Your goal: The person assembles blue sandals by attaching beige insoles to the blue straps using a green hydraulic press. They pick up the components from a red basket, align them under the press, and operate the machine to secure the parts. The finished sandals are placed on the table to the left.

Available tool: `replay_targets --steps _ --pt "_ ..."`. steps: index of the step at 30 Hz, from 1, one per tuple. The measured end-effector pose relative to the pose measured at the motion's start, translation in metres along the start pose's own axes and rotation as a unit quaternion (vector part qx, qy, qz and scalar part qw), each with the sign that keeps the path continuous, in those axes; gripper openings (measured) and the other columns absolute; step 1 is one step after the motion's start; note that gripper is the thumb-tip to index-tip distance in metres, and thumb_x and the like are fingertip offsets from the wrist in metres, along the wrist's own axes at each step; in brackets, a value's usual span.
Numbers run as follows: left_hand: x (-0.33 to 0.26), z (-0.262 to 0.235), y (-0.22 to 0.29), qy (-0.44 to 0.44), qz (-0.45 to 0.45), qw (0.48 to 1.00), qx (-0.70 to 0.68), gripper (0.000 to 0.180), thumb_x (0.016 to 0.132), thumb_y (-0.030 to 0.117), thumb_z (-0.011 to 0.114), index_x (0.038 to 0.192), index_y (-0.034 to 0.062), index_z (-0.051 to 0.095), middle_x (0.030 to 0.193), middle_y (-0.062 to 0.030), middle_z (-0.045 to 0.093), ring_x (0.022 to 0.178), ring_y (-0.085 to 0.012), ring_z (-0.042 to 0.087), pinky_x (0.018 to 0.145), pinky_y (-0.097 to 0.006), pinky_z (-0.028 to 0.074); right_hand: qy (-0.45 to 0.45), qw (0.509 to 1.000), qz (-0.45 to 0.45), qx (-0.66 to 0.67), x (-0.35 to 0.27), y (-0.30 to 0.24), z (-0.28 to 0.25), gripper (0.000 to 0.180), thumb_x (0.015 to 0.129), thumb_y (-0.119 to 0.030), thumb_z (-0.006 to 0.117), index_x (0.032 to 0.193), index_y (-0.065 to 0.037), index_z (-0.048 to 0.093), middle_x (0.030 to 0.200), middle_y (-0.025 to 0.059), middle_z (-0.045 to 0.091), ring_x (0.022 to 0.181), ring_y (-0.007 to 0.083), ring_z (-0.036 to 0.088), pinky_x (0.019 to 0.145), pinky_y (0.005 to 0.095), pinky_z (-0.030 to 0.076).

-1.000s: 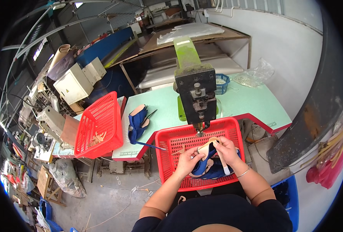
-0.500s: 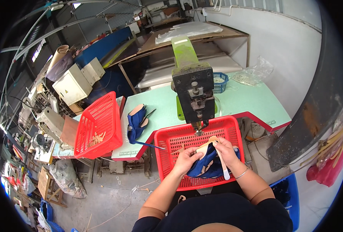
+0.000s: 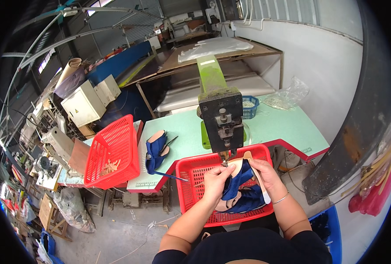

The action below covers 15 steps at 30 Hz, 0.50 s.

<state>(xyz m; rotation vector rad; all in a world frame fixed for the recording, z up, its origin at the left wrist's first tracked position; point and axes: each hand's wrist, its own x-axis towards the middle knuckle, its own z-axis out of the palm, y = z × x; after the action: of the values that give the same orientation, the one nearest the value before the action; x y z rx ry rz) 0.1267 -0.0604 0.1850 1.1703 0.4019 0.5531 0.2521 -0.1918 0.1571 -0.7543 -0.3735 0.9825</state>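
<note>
Left hand [image 3: 216, 181] partly hides what seems a blue upper [image 3: 236, 182].

A shoe upper [image 3: 235, 182] of deep blue fabric with a smooth beige lining is held tilted between the two hands, its pale upper edge pinched by the thumb and fingers of the left hand [image 3: 214, 181], with the blue part hanging in folds below that grip. A narrow beige strip [image 3: 259, 183] with a white lower end is held at the right hand [image 3: 266, 174], slanted downward along the palm side, its rounded tip raised above the fingers; whether it is joined to the upper cannot be told
</note>
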Motion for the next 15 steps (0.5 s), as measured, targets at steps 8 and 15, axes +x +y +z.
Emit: replay_targets --steps 8,15 --pt "-0.001 -0.001 0.009 0.015 -0.013 0.999 -0.028 0.020 0.077 0.017 0.071 0.065 0.0053 0.060 0.062 -0.0010 0.059 0.050 -0.0056 0.050 0.049 -0.020 0.040 -0.015 1.000 -0.004 -0.005 -0.006 -0.008 0.010 0.022 0.088 -0.015 0.055 0.100 0.003 0.061 0.090 0.0082 0.065 0.077 0.0116 0.062 0.070 0.0224 0.049" --pt "-0.011 -0.013 0.001 0.071 0.043 0.995 -0.055 0.017 0.078 0.012 0.069 0.065 0.0045 0.061 0.066 -0.0012 0.060 0.055 -0.0057 0.051 0.052 -0.020 0.041 -0.001 0.999 -0.023 -0.040 0.004 0.001 0.025 0.018 0.087 -0.013 0.057 0.094 0.003 0.062 0.084 0.0058 0.064 0.072 0.0088 0.060 0.066 0.0201 0.047"
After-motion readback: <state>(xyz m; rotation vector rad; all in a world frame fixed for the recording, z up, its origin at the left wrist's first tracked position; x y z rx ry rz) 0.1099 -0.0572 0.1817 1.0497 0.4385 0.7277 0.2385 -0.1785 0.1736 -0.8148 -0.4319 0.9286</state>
